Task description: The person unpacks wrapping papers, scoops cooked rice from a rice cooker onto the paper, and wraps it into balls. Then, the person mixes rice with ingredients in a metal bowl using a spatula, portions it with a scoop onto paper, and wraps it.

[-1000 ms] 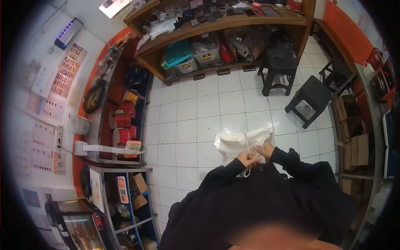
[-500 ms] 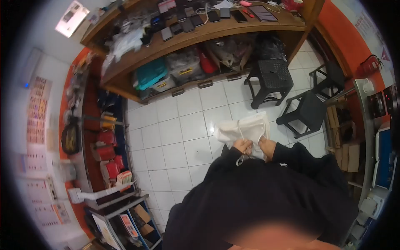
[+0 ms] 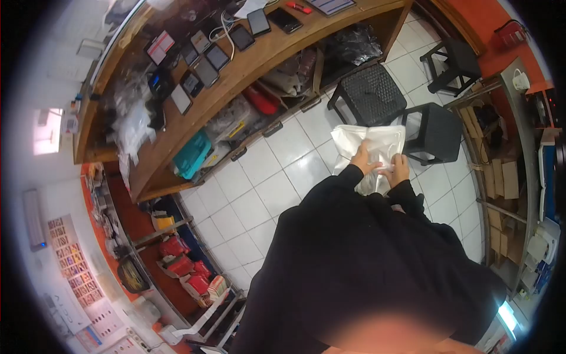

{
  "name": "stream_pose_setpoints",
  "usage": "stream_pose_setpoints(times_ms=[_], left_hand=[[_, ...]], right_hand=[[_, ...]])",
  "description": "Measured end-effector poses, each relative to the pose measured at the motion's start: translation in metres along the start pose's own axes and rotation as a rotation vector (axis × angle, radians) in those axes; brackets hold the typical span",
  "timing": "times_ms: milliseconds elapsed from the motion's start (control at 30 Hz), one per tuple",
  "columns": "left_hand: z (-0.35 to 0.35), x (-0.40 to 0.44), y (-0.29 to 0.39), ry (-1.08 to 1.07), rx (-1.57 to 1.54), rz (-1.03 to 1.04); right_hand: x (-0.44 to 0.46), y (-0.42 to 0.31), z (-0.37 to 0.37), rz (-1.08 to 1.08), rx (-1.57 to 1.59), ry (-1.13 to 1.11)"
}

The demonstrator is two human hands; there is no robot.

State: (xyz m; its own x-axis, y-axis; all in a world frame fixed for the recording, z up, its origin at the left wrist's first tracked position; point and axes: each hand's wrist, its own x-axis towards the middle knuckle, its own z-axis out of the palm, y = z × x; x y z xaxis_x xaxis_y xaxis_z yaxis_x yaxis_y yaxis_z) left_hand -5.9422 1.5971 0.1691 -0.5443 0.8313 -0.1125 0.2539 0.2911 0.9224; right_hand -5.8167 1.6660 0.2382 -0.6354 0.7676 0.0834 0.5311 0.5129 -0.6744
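A white bag (image 3: pixel 383 140) of thin, creased material hangs in front of my black-sleeved body, above the tiled floor. On its left part my left hand (image 3: pixel 364 159) grips the material, fingers bent. My right hand (image 3: pixel 397 170) is closed on the bag's right part, its thumb pointing toward the other hand. The two hands are close together near the middle of the bag. Folds of the bag hide part of the fingers.
A wooden counter (image 3: pixel 247 76) with several phones and cables stands ahead, bins beneath it. Black plastic stools (image 3: pixel 372 94) stand beyond the bag. At the right is a shelf (image 3: pixel 495 206) with cardboard boxes; at the left, a rack holds red packets (image 3: pixel 177 265).
The view has turned and come nearer the counter and stools. The bag has opened out flatter, and my hands have shifted their hold on it; the cord seen before is not visible.
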Motion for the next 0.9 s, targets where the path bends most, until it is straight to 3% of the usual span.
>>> stream_pose_setpoints(times_ms=[67, 167, 400, 500, 600, 633, 667, 700, 733, 900], left_hand=[[0.012, 0.045, -0.007, -0.344, 0.114, -0.061], [0.025, 0.110, -0.007, -0.507, 0.224, 0.056], [0.032, 0.230, 0.010, -0.896, 0.438, -0.076], [0.049, 0.245, -0.011, -0.785, 0.450, -0.108], [0.058, 0.261, -0.025, -0.796, 0.433, -0.098], [0.062, 0.268, -0.028, -0.825, 0.477, -0.105], [0.067, 0.268, -0.030, -0.668, 0.461, -0.032], [0.068, 0.271, -0.033, -0.646, 0.454, -0.024], [0.070, 0.275, -0.038, -0.646, 0.453, -0.018], [0.075, 0.281, -0.055, -0.683, 0.449, -0.032]], right_hand=[[0.036, 0.040, 0.013, -0.001, -0.041, 0.062], [0.104, 0.088, 0.026, 0.019, -0.103, 0.010], [0.218, 0.121, 0.015, 0.031, 0.007, -0.249], [0.228, 0.157, 0.027, -0.026, 0.058, -0.349], [0.227, 0.188, 0.043, 0.431, 0.372, -0.525], [0.233, 0.190, 0.050, 0.438, 0.366, -0.536], [0.232, 0.190, 0.056, 0.570, 0.391, -0.383], [0.230, 0.189, 0.059, 0.699, 0.408, -0.226], [0.237, 0.184, 0.059, 0.706, 0.160, -0.152], [0.249, 0.225, 0.083, 0.919, -0.011, -0.179]])
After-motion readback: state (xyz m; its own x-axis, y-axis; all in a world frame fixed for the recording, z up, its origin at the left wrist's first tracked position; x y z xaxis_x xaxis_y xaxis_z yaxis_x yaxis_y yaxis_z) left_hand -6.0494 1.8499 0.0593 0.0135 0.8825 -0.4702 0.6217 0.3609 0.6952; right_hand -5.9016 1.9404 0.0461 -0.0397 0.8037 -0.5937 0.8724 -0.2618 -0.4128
